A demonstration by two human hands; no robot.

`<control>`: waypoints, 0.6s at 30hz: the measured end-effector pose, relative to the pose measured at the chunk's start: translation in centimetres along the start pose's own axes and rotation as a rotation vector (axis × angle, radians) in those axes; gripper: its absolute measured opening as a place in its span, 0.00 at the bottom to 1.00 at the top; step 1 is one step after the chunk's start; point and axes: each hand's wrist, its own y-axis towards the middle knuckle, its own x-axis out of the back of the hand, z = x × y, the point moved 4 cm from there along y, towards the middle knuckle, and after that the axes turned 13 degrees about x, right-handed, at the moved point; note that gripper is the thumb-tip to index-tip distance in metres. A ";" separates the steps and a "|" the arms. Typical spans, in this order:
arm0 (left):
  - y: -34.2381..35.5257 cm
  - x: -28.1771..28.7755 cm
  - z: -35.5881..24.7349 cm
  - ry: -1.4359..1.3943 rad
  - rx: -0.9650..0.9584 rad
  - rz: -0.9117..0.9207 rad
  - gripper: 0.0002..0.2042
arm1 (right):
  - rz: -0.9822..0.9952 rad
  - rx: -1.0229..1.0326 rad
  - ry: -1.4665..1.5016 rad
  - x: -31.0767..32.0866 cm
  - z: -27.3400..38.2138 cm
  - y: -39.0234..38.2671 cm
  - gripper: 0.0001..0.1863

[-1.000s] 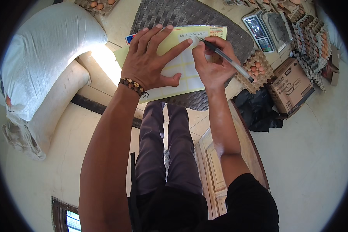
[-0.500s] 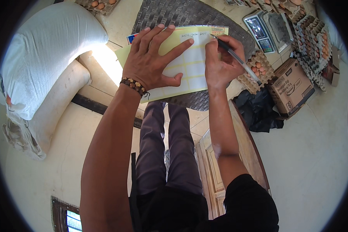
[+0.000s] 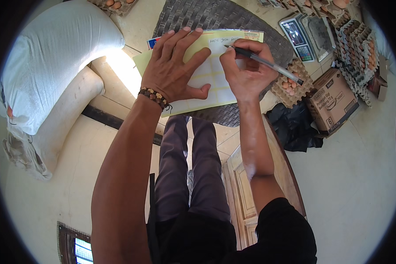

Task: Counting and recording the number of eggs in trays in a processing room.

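Note:
A yellow-backed sheet of white labels (image 3: 198, 101) lies on the dark woven surface (image 3: 193, 13), with short handwriting along its upper part. Spread over the sheet's left half is my left hand (image 3: 171, 70), palm down, fingers apart, a beaded bracelet at the wrist. My right hand (image 3: 248, 75) is closed on a black pen with a clear barrel (image 3: 275, 66), its tip at the sheet just below the writing. Another printed sheet (image 3: 253, 34) shows along the top edge behind the labels.
White sacks (image 3: 61, 61) are piled at left. Right are a digital scale (image 3: 297, 39), an egg tray (image 3: 286, 97), stacked egg trays (image 3: 356, 53), a cardboard box (image 3: 334, 105) and black plastic (image 3: 290, 125). A wooden panelled piece (image 3: 240, 189) stands beside my legs.
The pen tip went rightward along the writing, then came back left and slightly down. My left hand has shifted a little right with the sheet.

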 end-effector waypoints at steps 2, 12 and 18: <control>0.0 -0.1 0.1 -0.011 0.008 0.015 0.33 | 0.018 0.077 -0.034 -0.4 0.1 -0.2 0.11; -0.2 -0.1 0.1 0.011 0.009 0.026 0.34 | 0.012 0.052 -0.106 0.3 0.1 0.0 0.10; -0.1 -0.2 0.0 0.014 0.008 0.030 0.33 | -0.038 -0.001 -0.112 1.2 -0.1 0.0 0.11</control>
